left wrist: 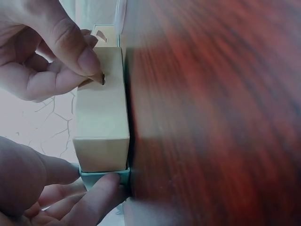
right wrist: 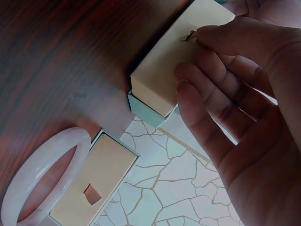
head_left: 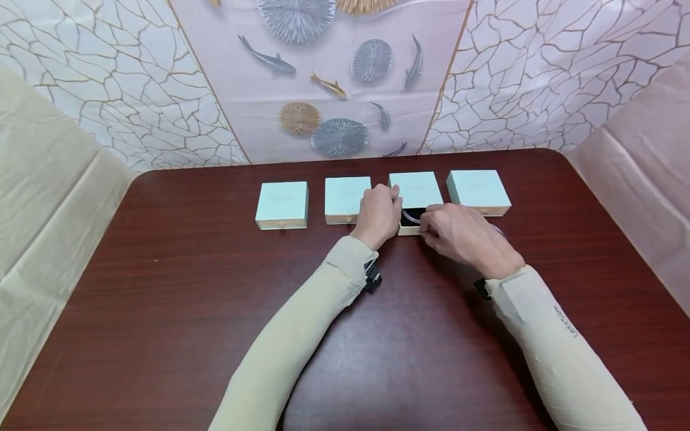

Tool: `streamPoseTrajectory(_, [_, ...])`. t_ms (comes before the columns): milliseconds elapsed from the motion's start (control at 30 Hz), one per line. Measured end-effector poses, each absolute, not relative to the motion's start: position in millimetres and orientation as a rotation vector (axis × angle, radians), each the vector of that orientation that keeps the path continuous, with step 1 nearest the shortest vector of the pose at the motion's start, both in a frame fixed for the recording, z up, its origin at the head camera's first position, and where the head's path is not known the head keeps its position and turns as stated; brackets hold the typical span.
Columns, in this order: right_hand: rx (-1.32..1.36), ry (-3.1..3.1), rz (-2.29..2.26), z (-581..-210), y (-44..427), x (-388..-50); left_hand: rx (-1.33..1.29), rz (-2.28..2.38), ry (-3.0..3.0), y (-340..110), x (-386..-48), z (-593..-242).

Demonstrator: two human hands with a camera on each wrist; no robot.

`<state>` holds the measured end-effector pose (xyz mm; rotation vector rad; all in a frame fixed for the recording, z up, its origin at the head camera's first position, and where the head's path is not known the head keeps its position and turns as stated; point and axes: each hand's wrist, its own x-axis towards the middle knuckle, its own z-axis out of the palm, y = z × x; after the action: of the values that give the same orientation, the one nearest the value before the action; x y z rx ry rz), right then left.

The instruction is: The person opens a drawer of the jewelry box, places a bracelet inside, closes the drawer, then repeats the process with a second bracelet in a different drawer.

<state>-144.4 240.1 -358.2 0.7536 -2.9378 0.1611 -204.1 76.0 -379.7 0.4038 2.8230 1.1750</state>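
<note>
A mint-green drawer box [head_left: 415,188] has its cream drawer [left wrist: 101,108] partly pulled out. Inside the drawer's dark interior, a pale curved ring [head_left: 411,219] shows in part in the head view. My left hand [head_left: 378,212] grips the box's outer sleeve [left wrist: 96,178] at its left side. With thumb and finger, my right hand [head_left: 463,236] pinches the small brown ribbon tab [right wrist: 189,36] on the drawer front. A pale pinkish-white bangle [right wrist: 44,165] is on the table right of that box, mostly behind my right hand in the head view.
Two more mint boxes stand to the left, one [head_left: 283,203] farther out and one [head_left: 345,196] beside my left hand. Another box [head_left: 480,190] stands at the right, its ribbon tab [right wrist: 92,194] visible. A patterned cloth [head_left: 339,78] hangs behind the dark wooden table [head_left: 162,287].
</note>
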Motion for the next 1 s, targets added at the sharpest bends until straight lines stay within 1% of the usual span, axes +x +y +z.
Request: streamPoseTrajectory(1000, [0.744,-2.929,0.170,-359.7,240.9,-147.0,0.391,1.176,2.828,77.1,-204.7,-380.0])
